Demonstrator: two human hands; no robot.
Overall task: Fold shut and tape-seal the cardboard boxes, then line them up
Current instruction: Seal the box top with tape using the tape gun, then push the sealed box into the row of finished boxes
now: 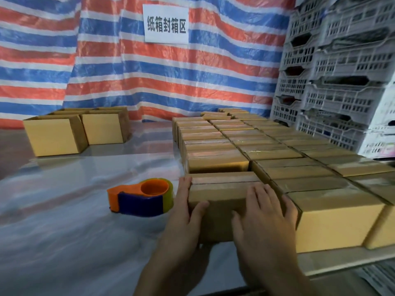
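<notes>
A taped-shut cardboard box (220, 189) sits at the near left corner of a block of sealed boxes (267, 146). My left hand (183, 212) lies against its left end, fingers up the side and thumb on the front face. My right hand (265, 214) rests flat with spread fingers over its top right edge, next to the neighbouring sealed box (333, 218). An orange, blue and yellow tape dispenser (142, 197) lies on the table just left of my left hand.
Several open, unsealed boxes (74, 130) stand at the far left on the plastic-covered table (64, 210). Stacked grey plastic crates (335, 71) rise at the right. A striped tarp with a white sign (166, 23) hangs behind. The table's near edge runs below the sealed boxes.
</notes>
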